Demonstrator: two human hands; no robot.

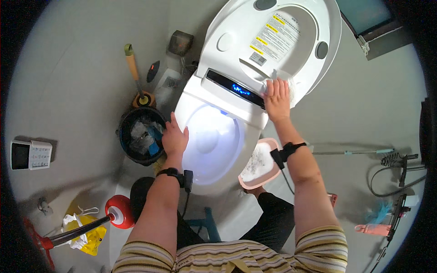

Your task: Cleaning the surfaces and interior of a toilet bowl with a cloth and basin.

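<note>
A white smart toilet stands before me with its seat and lid raised. My right hand presses a crumpled white cloth against the lower edge of the raised seat, fingers laid flat over it. Part of the cloth is hidden under the palm. Just left of that hand, a black display strip glows with blue characters. My left hand rests on the left rim of the lit bowl, its fingers apart and holding nothing.
Left of the toilet are a black bin with rubbish and a wooden-handled brush. A pink basin of foamy water sits right of the bowl. A red plunger and yellow bag are lower left; a hose is at right.
</note>
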